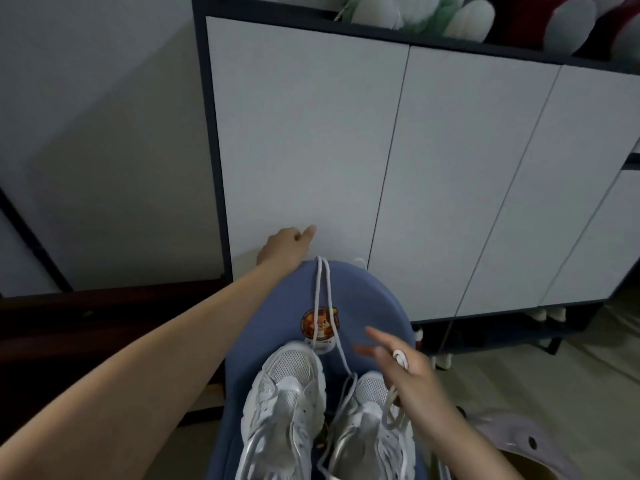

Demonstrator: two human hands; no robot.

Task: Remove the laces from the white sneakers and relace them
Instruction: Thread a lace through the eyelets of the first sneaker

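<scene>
Two white sneakers stand side by side, toes away from me, on a blue fabric seat point(367, 299): the left sneaker point(284, 410) and the right sneaker point(370, 427). A white lace point(323, 299) runs doubled and straight from the right sneaker up to the seat's far edge. My left hand point(285, 249) reaches out beside that top end with its back toward me and fingers curled. Whether it holds the lace is hidden. My right hand point(401, 372) hovers over the right sneaker with fingers straight, a small white loop against them. Loose lace strands hang below it.
A white cabinet point(450, 168) with a dark frame stands right behind the seat, with plush toys point(464, 15) on top. Dark furniture point(104, 323) lies on the left. A round cartoon patch point(320, 323) marks the seat. A pale object point(530, 441) lies at the lower right.
</scene>
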